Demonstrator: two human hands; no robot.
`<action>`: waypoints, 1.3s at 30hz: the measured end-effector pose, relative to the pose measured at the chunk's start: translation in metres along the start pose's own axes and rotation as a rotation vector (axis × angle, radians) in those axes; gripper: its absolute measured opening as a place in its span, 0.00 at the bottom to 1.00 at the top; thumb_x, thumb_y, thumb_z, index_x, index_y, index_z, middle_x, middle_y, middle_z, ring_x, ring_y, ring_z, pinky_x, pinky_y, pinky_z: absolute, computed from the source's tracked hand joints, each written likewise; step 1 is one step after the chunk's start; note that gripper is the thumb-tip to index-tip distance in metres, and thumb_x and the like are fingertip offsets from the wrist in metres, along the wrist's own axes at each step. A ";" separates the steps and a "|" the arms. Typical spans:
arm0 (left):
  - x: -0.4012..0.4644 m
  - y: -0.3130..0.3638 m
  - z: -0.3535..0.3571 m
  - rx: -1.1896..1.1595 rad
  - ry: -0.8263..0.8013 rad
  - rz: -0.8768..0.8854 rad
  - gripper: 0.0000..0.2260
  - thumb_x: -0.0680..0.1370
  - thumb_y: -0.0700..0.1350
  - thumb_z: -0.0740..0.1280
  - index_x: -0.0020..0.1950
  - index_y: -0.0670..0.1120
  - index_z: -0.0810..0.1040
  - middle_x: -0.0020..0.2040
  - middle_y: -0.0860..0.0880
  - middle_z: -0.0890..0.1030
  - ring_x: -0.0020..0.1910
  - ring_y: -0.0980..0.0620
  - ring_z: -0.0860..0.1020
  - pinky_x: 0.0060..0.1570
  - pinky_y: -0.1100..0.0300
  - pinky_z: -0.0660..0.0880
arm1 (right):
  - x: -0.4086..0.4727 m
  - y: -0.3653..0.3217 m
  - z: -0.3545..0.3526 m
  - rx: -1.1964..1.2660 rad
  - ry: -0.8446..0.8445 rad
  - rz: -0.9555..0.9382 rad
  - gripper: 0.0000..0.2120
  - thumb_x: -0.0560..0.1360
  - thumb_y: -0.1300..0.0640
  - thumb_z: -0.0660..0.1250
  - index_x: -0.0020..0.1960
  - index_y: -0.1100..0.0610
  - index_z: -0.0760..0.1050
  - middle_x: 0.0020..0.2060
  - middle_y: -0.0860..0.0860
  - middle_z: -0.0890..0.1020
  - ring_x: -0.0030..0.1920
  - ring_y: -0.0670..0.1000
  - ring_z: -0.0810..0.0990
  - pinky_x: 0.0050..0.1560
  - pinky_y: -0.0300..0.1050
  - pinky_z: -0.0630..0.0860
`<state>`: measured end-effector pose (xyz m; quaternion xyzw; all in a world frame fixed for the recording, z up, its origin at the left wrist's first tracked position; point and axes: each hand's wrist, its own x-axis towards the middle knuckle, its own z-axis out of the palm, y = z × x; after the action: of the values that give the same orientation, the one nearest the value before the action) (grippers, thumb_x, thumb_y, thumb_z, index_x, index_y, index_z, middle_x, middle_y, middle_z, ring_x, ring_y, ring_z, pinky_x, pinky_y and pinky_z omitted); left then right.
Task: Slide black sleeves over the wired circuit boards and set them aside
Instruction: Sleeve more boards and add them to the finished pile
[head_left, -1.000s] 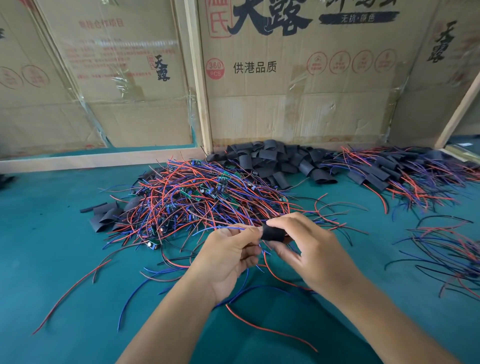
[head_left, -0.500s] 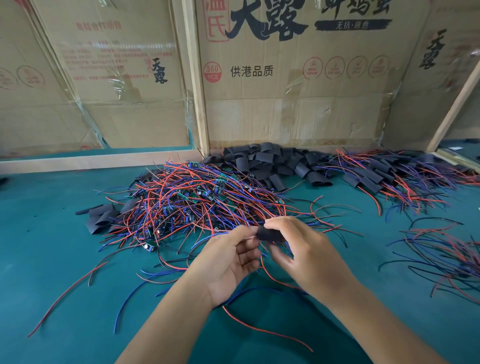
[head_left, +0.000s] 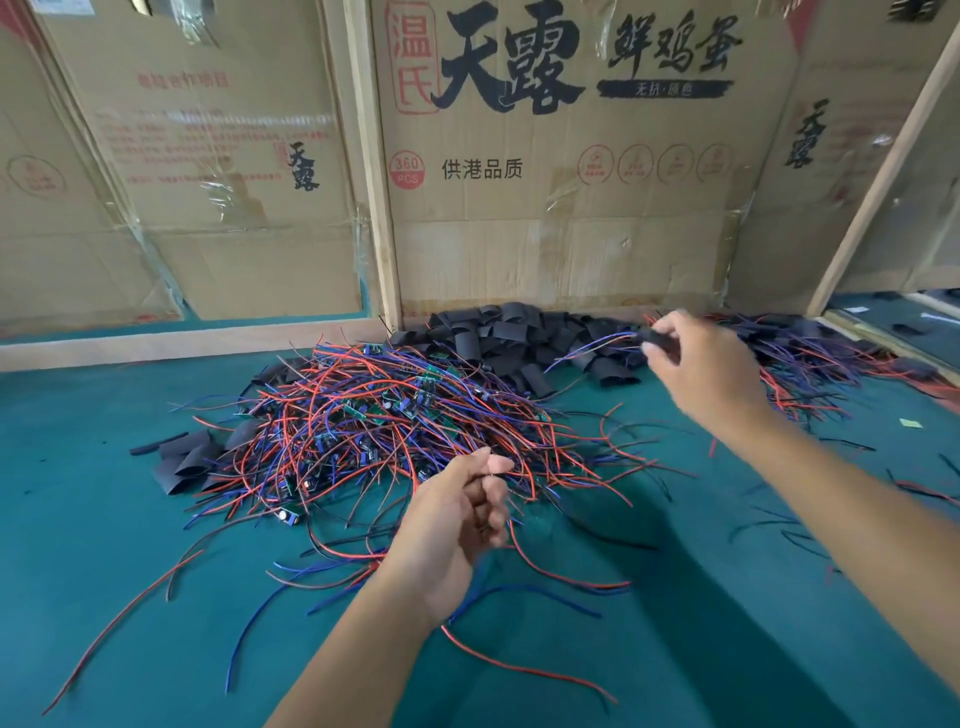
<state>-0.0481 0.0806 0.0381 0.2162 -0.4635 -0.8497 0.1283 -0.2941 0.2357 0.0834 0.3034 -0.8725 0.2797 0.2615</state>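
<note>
Now, right hand (head_left: 698, 358) pinching black sleeved board (head_left: 655, 336), wires trailing

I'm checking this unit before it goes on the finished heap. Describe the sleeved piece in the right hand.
The sleeved board is a short, matte black tube that looks like soft plastic, blurred by motion. Thin blue and red wires trail from its left end, hanging free above the heap of loose black sleeves. The right hand pinches it between thumb and fingertips, raised at the back right near the cardboard wall. The board inside is hidden. Nothing else touches it.
</note>
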 end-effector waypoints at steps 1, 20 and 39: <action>-0.001 0.000 0.000 0.003 -0.007 0.001 0.10 0.81 0.48 0.61 0.46 0.45 0.78 0.30 0.51 0.70 0.25 0.54 0.66 0.24 0.63 0.64 | 0.017 0.011 -0.005 -0.024 0.042 0.038 0.10 0.76 0.55 0.70 0.55 0.58 0.78 0.47 0.60 0.84 0.49 0.64 0.82 0.45 0.55 0.77; -0.004 -0.010 -0.001 0.015 -0.128 0.008 0.11 0.80 0.47 0.63 0.42 0.45 0.80 0.27 0.51 0.58 0.24 0.53 0.58 0.25 0.61 0.58 | 0.041 -0.051 0.096 0.251 -0.523 0.283 0.08 0.76 0.53 0.67 0.46 0.55 0.84 0.48 0.54 0.86 0.50 0.57 0.81 0.46 0.47 0.75; 0.001 -0.014 0.002 0.097 0.067 0.045 0.10 0.82 0.46 0.64 0.42 0.45 0.76 0.29 0.50 0.69 0.24 0.53 0.63 0.24 0.62 0.62 | -0.086 -0.100 0.014 0.857 -0.528 0.152 0.07 0.79 0.56 0.64 0.52 0.44 0.76 0.34 0.54 0.84 0.31 0.51 0.78 0.31 0.41 0.74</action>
<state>-0.0502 0.0887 0.0270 0.2399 -0.5042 -0.8155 0.1524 -0.1719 0.1935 0.0523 0.3793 -0.7354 0.5446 -0.1368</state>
